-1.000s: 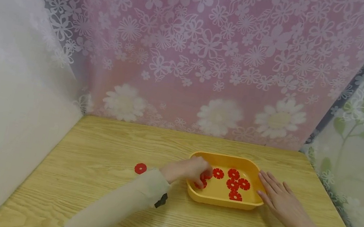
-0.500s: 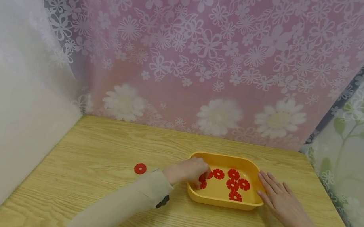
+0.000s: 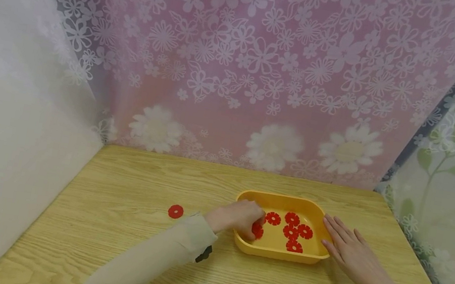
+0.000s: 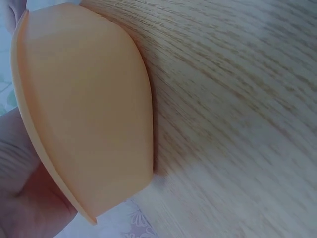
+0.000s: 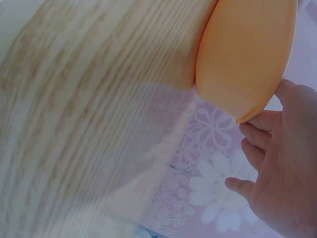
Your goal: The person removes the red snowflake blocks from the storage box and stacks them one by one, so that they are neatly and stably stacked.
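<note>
Red disc (image 3: 258, 231) lies at the left hand's (image 3: 242, 216) curled fingers, inside the yellow tray (image 3: 281, 255); whether pinched, cannot tell. Right hand (image 3: 349, 249), fingers extended, touches the tray's opposite end, probably steadying it.

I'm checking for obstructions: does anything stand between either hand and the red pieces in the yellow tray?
For the right hand, yes: the yellow tray's right wall. The left hand reaches into the tray; nothing visible separates it from the nearest red piece.
</note>
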`<act>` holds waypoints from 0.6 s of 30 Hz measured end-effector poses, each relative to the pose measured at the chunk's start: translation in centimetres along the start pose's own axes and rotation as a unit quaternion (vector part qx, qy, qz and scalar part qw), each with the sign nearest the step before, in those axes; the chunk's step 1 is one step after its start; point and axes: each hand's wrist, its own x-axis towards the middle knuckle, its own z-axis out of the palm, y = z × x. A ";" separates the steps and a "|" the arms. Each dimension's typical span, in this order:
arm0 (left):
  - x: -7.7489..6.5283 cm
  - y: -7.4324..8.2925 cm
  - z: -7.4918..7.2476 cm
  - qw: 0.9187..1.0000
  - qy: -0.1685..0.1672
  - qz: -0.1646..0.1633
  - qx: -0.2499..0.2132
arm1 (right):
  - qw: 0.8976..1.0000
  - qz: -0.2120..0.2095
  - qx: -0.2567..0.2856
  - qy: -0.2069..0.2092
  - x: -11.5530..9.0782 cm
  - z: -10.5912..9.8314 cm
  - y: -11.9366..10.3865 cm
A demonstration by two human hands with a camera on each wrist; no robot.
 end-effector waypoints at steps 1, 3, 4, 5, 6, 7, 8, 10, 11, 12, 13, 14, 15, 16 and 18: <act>0.0 0.0 0.0 1.000 0.002 0.002 0.002 | 1.000 0.000 0.001 -0.001 0.0 0.0 0.0; 0.1 0.0 0.0 1.000 0.006 0.005 0.000 | 1.000 0.001 0.003 -0.003 0.0 0.0 0.0; 0.1 0.0 -0.1 1.000 0.009 0.007 -0.004 | 1.000 0.001 0.003 -0.003 0.0 0.0 0.0; 0.2 0.0 -0.1 1.000 0.012 0.010 -0.010 | 1.000 0.001 0.003 -0.003 0.0 0.0 0.0; 0.3 0.0 -0.2 1.000 0.015 0.012 -0.018 | 1.000 0.001 0.003 -0.003 0.0 0.0 0.0; 0.3 0.0 -0.2 0.999 0.019 0.013 -0.027 | 1.000 0.001 0.003 -0.003 0.0 0.0 0.0; 0.3 0.0 -0.2 0.999 0.023 0.014 -0.035 | 1.000 0.001 0.004 -0.003 0.0 0.0 0.0; 0.3 0.1 -0.4 0.998 0.028 0.014 -0.050 | 1.000 0.001 0.005 -0.004 0.0 0.0 0.0; 0.2 0.2 -0.5 0.998 0.031 0.014 -0.056 | 1.000 0.001 0.006 -0.004 0.0 0.0 0.0; 0.2 0.2 -0.6 0.997 0.034 0.014 -0.062 | 1.000 0.001 0.007 -0.004 0.0 0.0 0.0; 0.1 0.3 -0.7 0.997 0.038 0.015 -0.068 | 1.000 0.002 0.008 -0.004 0.0 0.0 0.0; 0.1 0.3 -0.8 0.996 0.042 0.017 -0.074 | 1.000 0.002 0.008 -0.003 0.0 0.0 0.0; 0.1 0.3 -0.9 0.995 0.047 0.019 -0.080 | 1.000 0.002 0.009 -0.003 -0.1 0.0 0.0; 0.1 0.3 -0.9 0.995 0.056 0.024 -0.083 | 1.000 0.001 0.008 -0.001 0.0 0.0 0.0; 0.0 0.2 -1.0 0.993 0.073 0.033 -0.089 | 1.000 0.000 0.008 0.000 0.0 0.0 0.0</act>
